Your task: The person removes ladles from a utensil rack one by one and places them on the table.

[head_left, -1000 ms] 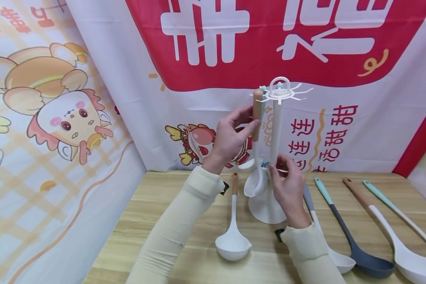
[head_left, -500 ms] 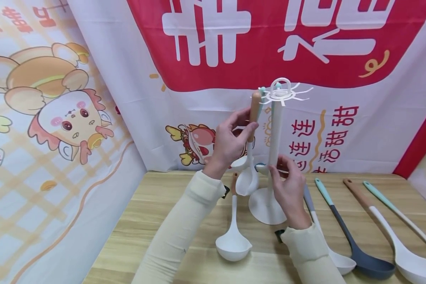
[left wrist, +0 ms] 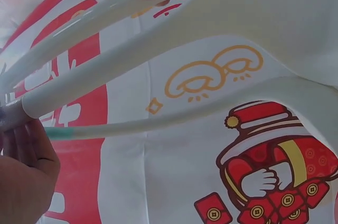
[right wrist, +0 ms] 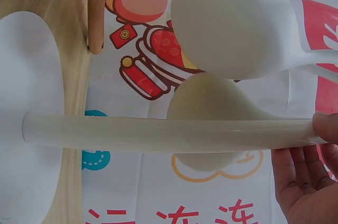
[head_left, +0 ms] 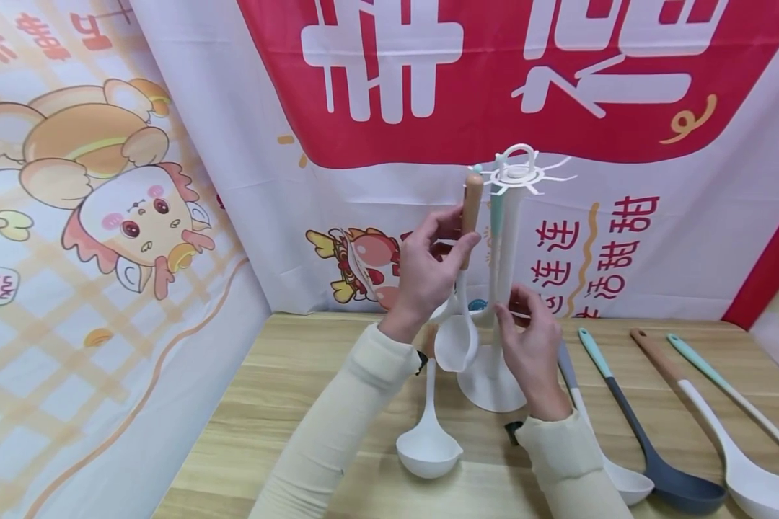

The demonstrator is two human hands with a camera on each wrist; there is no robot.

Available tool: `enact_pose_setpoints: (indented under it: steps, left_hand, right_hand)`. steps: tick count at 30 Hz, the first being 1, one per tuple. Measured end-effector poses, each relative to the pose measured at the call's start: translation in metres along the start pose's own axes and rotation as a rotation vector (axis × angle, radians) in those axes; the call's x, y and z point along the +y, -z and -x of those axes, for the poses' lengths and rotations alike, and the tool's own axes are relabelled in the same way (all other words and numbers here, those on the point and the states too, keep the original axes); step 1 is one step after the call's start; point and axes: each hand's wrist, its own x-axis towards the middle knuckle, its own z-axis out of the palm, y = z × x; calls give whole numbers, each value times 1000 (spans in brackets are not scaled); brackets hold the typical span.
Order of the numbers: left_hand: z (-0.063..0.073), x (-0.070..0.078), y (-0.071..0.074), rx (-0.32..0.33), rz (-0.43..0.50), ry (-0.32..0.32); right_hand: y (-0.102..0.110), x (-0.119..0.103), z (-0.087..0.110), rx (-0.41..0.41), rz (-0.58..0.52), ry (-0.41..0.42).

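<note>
Closest to you, your cream sleeves (head_left: 344,425) reach up from the bottom edge of the frame over the wooden table (head_left: 260,393). At lower centre a spouted ladle (head_left: 428,453) lies with its white bowl toward you, its brown handle partly hidden. Across the lower right lie, from left to right, a grey-handled ladle (head_left: 628,486) partly covered by your right sleeve, a dark ladle (head_left: 688,495) with a mint handle, a wide ladle (head_left: 762,486) in white and brown, and a mint-handled utensil (head_left: 736,399) cut off by the frame's edge. Right of centre, your right hand (head_left: 532,349) grips the pole of the white stand (head_left: 508,249), whose round base is on the table. Near the middle, your left hand (head_left: 431,261) pinches the brown handle of the held ladle (head_left: 456,344) between thumb and fingers; its white bowl hangs below, left of the pole. The handle's top is just beside the stand's hook ring (head_left: 516,186); you cannot tell whether it touches a hook. A mint handle (head_left: 496,215) hangs between it and the pole. Farthest back, a printed cloth (head_left: 480,140) fills the top with red and white.
</note>
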Motion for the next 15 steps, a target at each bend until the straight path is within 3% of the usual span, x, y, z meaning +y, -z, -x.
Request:
enact_pose_setpoints:
  steps: [15]
  left_hand:
    - [4,6,-3,35,-35,-52]
  right_hand:
    - [-1,1,-1,8,17,17]
